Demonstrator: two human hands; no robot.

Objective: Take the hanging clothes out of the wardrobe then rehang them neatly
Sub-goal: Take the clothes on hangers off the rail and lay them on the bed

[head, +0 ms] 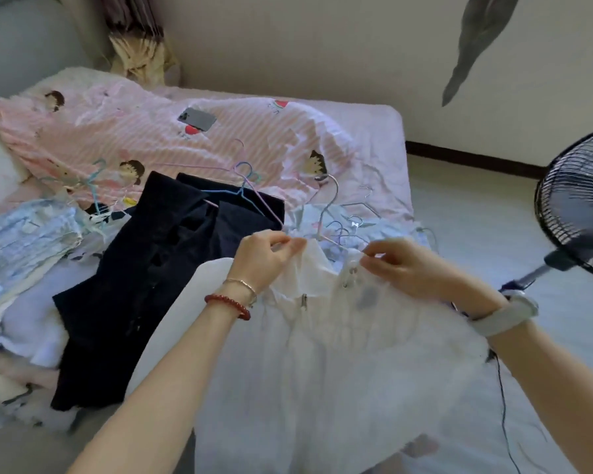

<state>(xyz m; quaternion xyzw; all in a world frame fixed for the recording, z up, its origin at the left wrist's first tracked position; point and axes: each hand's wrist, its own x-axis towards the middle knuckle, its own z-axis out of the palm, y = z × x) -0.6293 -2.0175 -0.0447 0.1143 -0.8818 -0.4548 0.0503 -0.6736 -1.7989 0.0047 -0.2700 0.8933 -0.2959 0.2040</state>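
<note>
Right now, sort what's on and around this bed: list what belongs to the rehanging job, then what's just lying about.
Job: white garment pinched by left hand and right hand; dark garment; loose hangers.

Lying about: phone; fan; striped quilt.

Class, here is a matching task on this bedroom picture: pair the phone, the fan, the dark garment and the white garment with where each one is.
Things:
1. phone
2. fan
3. dark garment
4. white garment

Places:
A. pinched at its top edge by both hands
B. standing on the floor, right of the bed
C. lying on the pink striped quilt, far side
D. spread on the bed, left of the left hand

Pairs: 1-C, 2-B, 3-D, 4-A
</note>
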